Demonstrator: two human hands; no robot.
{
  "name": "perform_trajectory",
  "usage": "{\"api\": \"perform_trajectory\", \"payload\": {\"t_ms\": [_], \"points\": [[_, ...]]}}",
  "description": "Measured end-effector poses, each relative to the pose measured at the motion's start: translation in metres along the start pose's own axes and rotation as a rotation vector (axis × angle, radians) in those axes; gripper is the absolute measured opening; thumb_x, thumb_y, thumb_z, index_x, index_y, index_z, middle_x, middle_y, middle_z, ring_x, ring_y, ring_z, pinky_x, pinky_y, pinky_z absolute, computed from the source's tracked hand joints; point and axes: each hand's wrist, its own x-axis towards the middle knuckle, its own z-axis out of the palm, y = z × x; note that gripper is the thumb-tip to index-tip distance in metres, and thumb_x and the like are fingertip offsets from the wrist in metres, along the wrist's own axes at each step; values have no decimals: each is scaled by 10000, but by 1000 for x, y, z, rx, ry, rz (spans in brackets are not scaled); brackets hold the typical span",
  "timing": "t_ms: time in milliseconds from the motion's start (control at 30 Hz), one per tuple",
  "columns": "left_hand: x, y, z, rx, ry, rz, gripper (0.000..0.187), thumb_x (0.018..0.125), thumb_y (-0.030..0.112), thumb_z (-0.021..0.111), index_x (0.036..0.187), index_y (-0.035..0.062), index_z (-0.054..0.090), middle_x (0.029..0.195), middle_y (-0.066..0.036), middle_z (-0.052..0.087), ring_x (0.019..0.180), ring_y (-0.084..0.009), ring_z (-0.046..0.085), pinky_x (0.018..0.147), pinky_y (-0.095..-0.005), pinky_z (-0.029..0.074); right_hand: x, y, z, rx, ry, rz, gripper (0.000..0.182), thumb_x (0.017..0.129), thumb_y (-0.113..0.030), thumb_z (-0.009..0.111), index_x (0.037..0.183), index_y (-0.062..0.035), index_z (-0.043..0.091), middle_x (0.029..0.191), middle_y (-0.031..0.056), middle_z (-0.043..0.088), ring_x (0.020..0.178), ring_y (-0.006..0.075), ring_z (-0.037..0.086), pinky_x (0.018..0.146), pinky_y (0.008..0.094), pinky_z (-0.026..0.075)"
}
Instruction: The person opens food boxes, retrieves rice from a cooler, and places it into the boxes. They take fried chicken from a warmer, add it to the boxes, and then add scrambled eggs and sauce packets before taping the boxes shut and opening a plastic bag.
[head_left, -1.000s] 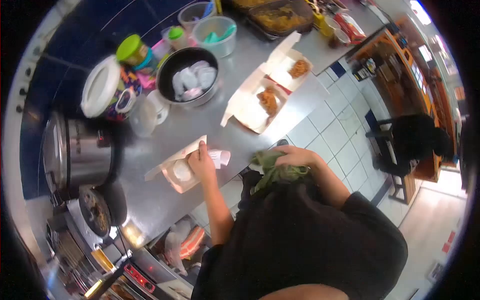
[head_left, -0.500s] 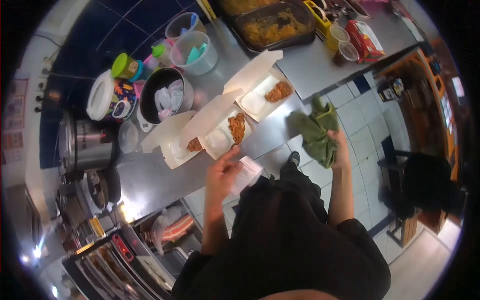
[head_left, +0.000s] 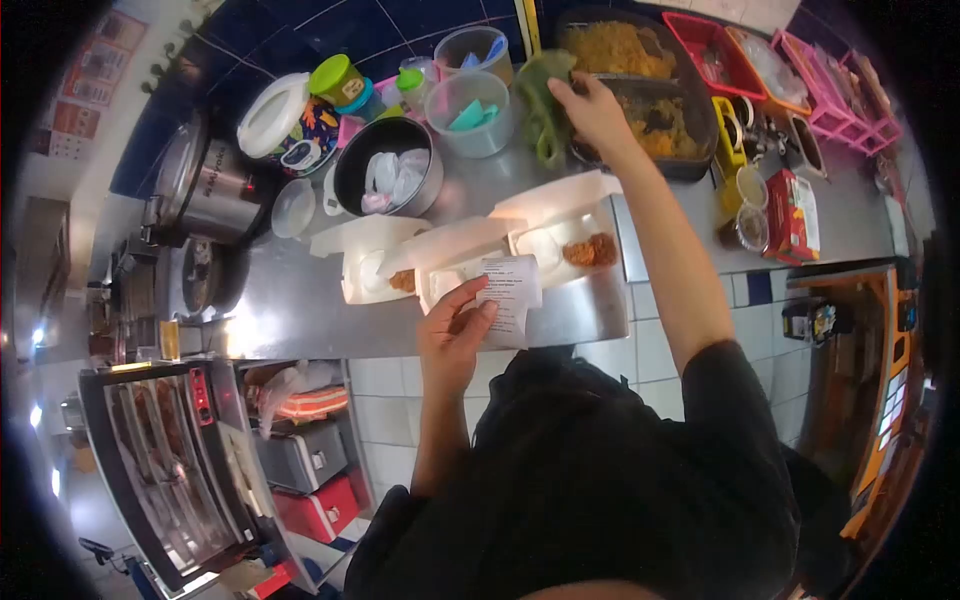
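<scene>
My left hand (head_left: 455, 335) is closed on a printed paper receipt (head_left: 510, 295), held in front of the open white boxes. My right hand (head_left: 598, 115) reaches to the back of the counter and grips a green cloth (head_left: 545, 105), which hangs beside the dark food trays. Three open boxes stand in a row: a left box (head_left: 362, 275), a middle box (head_left: 432, 285) partly hidden by the receipt, and a right box (head_left: 535, 243). Fried chicken (head_left: 590, 250) lies in the right box, and a piece (head_left: 402, 280) shows in the left one.
Behind the boxes stand a black pot (head_left: 430, 190) with plastic bags and a clear tub (head_left: 450, 140). A tray of yellowish food (head_left: 700, 150), a red carton (head_left: 795, 215) and a pink basket (head_left: 830, 105) are at the right. A steel cooker (head_left: 215, 200) stands left.
My right hand has swung the green cloth from over the floor to the back of the counter. My left hand has raised the receipt, its print now facing me. The view has turned.
</scene>
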Motion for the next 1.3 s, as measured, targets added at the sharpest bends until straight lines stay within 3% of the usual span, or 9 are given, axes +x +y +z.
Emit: {"api": "perform_trajectory", "payload": {"t_ms": [233,400,467,633,700,767,833,1033,1300], "points": [[52,-12,60,-195,-175,201,567,894,-30,667,1423,-3,468,1155,-112,651,905,-97,647,721,-213,515,-132,-15,-109,330,-702,407,618,1023,-532,404,998,8,702,833,58,697,787,146,649,728,291,506],[67,1,128,-113,-358,14,543,891,-28,658,1404,-1,484,1240,-151,607,950,-129,665,715,-230,546,-152,-13,-140,580,-422,344,381,997,-228,564,1287,17,541,947,88,704,804,132,650,706,264,519],[66,-14,160,-97,-391,87,537,884,-15,650,1393,1,481,1300,-176,580,946,-166,687,710,-239,555,-144,-2,-163,675,-263,371,602,874,59,666,1419,11,415,910,57,690,822,103,640,713,238,513],[54,-85,213,243,-516,-26,560,887,32,635,1419,55,462,1347,-209,544,923,-263,711,730,-333,571,-118,40,-238,574,-219,202,627,890,90,613,1462,-10,375,937,60,658,853,105,629,696,243,507],[55,-96,234,843,-680,-298,562,915,105,595,1450,85,421,1383,-217,507,952,-286,703,764,-410,566,-106,56,-266,629,-218,188,651,889,104,600,1480,-23,357,964,65,647,863,106,625,687,241,502],[57,-84,257,684,-595,-594,536,938,154,562,1443,63,412,1347,-240,526,977,-333,684,829,-430,542,-94,75,-291,645,-308,77,674,891,112,587,1498,-46,341,1028,78,632,883,110,620,686,238,497],[57,-68,292,833,-189,301,488,947,127,547,1410,16,439,1257,-233,592,1007,-326,673,878,-395,520,-77,82,-313,661,-370,137,677,892,111,588,1501,-51,340,1026,72,630,881,111,621,694,235,496],[91,-10,367,-100,-176,56,445,1036,215,490,1406,-28,443,1279,-182,601,1030,-242,654,931,-342,493,-42,91,-353,589,-507,238,682,890,97,597,1502,-57,340,997,53,614,857,96,615,687,224,495],[117,2,428,-153,-323,135,563,1067,409,363,1343,-51,534,1346,-181,555,1078,-257,632,963,-359,482,-20,97,-384,584,-583,213,685,892,73,606,1505,-67,335,976,40,593,804,87,613,677,228,500]]}}
